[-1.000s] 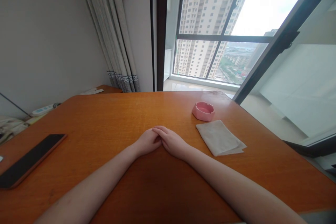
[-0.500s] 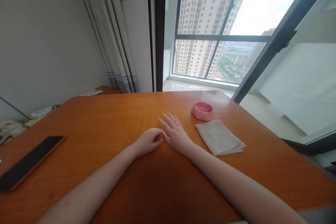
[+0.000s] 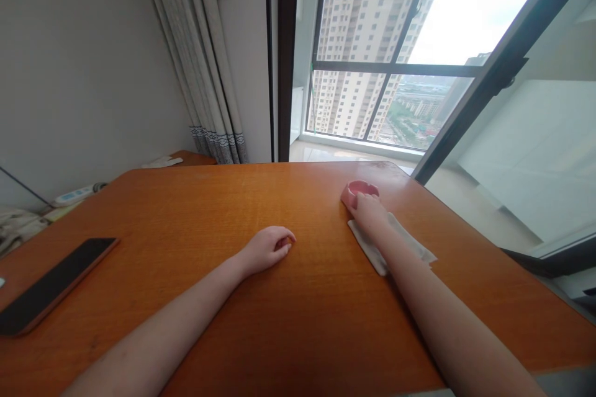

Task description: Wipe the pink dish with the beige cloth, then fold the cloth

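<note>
My right hand (image 3: 371, 214) reaches across to the pink ashtray (image 3: 348, 194) and grips its near rim, with the fingertips hidden inside the bowl. Under that wrist lies a folded pale grey cloth (image 3: 367, 249), partly covered by my forearm. Near the middle of the wooden table (image 3: 288, 322), my left hand (image 3: 266, 249) rests loosely curled. A gap shows between its thumb and fingers, and nothing is visible in it.
A dark flat slab like a phone or tablet (image 3: 56, 288) lies at the left. Beyond the table's left edge is a white power strip (image 3: 74, 196). A grey curtain (image 3: 205, 74) hangs behind, and a large window (image 3: 358, 66) stands at the back right.
My right hand has moved away from my left hand, forward and right, onto the ashtray's rim. The left hand has stayed in place.
</note>
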`<state>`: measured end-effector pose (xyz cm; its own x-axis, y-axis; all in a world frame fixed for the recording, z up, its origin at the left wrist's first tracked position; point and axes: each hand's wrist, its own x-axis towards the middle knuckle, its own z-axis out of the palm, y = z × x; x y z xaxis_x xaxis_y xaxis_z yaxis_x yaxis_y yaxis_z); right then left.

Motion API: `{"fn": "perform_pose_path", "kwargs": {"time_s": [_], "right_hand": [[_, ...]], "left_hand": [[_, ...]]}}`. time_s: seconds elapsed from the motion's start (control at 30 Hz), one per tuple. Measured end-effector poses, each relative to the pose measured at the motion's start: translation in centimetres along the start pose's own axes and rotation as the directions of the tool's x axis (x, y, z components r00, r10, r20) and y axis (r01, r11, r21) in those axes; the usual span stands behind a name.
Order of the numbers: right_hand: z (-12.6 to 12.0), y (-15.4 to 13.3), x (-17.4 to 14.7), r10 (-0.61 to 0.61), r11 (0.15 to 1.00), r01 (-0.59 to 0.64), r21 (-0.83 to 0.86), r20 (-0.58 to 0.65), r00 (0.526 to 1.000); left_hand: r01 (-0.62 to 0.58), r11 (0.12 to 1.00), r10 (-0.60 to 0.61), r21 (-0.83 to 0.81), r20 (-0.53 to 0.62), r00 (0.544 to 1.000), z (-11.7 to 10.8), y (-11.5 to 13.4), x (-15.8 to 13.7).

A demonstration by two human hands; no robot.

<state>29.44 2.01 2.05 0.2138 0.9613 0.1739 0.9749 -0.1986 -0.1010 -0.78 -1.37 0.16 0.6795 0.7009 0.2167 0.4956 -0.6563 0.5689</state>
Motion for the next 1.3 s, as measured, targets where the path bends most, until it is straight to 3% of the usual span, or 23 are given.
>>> {"fn": "perform_pose_path", "kwargs": {"time_s": [0.13,0.23,0.3,0.37,0.5,0.53,0.6,0.73,0.8,0.93,1.03,1.13,1.3], "right_hand": [[0.0,-0.9,0.1,-0.096,0.994,0.102,0.047,-0.12,0.988],[-0.3,-3.3,-1.0,-0.268,0.95,0.297,0.093,-0.239,0.933],[-0.5,-5.5,-2.3,-0.435,0.873,0.475,0.114,-0.264,0.861],[-0.5,-7.6,-3.8,-0.602,0.757,0.641,0.127,-0.243,0.76],[0.1,-9.9,-6.0,-0.808,0.508,0.849,0.144,-0.262,0.528],[0.3,-10.0,-6.2,-0.827,0.47,0.87,0.149,-0.271,0.493],[0.5,-9.9,-6.4,-0.84,0.436,0.882,0.18,-0.271,0.471],[0.6,-9.7,-6.6,-0.808,0.457,0.833,0.312,-0.247,0.535],[0.5,-9.5,-6.6,-0.767,0.461,0.806,0.372,-0.291,0.572],[0.9,-8.5,-5.7,-0.626,0.554,0.721,0.415,-0.363,0.69],[1.5,-7.5,-4.5,-0.553,0.695,0.614,0.374,-0.267,0.789],[1.9,-7.0,-3.9,-0.48,0.795,0.513,0.322,-0.183,0.858],[1.6,-7.2,-4.2,-0.428,0.849,0.45,0.275,-0.141,0.893]], "left_hand": [[-0.021,1.0,0.021,0.006,-0.046,0.999,0.0,-0.2,-0.1],[-0.023,1.0,0.025,0.017,-0.162,0.986,0.0,-0.6,-0.1],[-0.027,0.994,0.054,0.108,-0.261,0.964,-0.1,-0.8,-0.1],[-0.057,0.963,0.139,0.262,-0.303,0.943,-0.4,-0.7,-0.1],[-0.203,0.845,0.324,0.495,-0.171,0.93,-1.5,0.2,-0.1],[-0.222,0.827,0.335,0.516,-0.136,0.932,-1.7,0.4,-0.1],[-0.218,0.82,0.314,0.529,-0.098,0.944,-2.0,0.8,0.0],[-0.211,0.84,0.283,0.5,-0.072,0.956,-2.5,1.0,-0.1],[-0.187,0.866,0.247,0.464,-0.073,0.966,-3.2,0.8,-0.5],[0.033,0.899,0.054,0.437,-0.185,0.981,-6.2,-1.0,-2.2],[0.26,0.832,-0.105,0.49,-0.321,0.941,-8.8,-4.0,-3.8],[0.418,0.756,-0.205,0.504,-0.424,0.882,-10.6,-7.4,-5.1],[0.536,0.677,-0.288,0.505,-0.488,0.824,-11.4,-10.1,-6.2]]}}
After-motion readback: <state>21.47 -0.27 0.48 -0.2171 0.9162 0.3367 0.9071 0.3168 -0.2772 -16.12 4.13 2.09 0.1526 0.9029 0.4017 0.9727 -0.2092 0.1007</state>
